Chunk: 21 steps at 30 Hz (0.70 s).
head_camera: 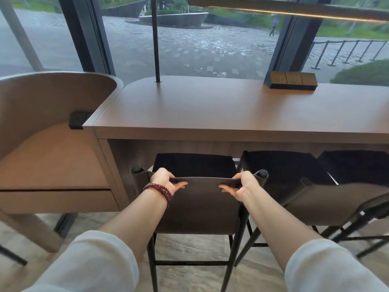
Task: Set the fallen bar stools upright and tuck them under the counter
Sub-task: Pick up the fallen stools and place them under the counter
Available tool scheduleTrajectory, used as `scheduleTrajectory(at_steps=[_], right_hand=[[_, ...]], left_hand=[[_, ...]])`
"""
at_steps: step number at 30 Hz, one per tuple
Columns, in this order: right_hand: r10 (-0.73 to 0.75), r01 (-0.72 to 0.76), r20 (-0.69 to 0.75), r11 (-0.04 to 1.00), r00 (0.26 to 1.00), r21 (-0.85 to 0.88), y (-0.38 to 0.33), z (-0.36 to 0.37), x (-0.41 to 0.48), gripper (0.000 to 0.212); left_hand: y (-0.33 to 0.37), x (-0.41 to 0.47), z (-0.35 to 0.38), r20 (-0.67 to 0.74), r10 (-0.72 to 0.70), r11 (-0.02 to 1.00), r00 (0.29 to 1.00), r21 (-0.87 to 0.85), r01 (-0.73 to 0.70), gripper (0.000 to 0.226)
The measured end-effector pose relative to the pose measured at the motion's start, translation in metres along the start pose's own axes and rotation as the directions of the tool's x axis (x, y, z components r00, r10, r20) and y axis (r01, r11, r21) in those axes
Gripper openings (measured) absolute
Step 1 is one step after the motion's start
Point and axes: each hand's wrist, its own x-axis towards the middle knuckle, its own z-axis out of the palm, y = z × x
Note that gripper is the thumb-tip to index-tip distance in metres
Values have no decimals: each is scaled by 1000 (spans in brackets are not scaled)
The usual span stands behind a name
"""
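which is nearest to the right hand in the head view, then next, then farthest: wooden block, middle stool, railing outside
1. middle stool, just beside the right hand gripping the left stool.
2. wooden block, on the counter's far edge.
3. railing, outdoors, upper right.

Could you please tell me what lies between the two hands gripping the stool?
In the head view, only the bare top edge of the stool's backrest runs between the left hand and the right hand.
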Motion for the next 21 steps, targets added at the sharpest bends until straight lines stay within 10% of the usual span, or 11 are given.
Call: scheduleTrajectory(at_steps=[6, 9, 13, 21], right_hand=[[35, -36, -28, 999, 999, -35, 19, -21, -11, 32], [56, -57, -29, 998, 998, -35, 34, -35, -19, 31], [60, -61, -29, 998, 998, -13, 54, -55, -27, 33], [14, -15, 2, 998, 1000, 56, 81, -81, -42, 43]], left_hand=[[-20, -17, 13, -5, -131, 914, 991, -389, 118, 56], [-21, -42, 14, 143, -310, 547, 940, -781, 300, 19], [-35, -54, 19, 338, -358, 280, 870, -850, 446, 19], [-53, -86, 20, 391, -356, 162, 849, -869, 468, 31]])
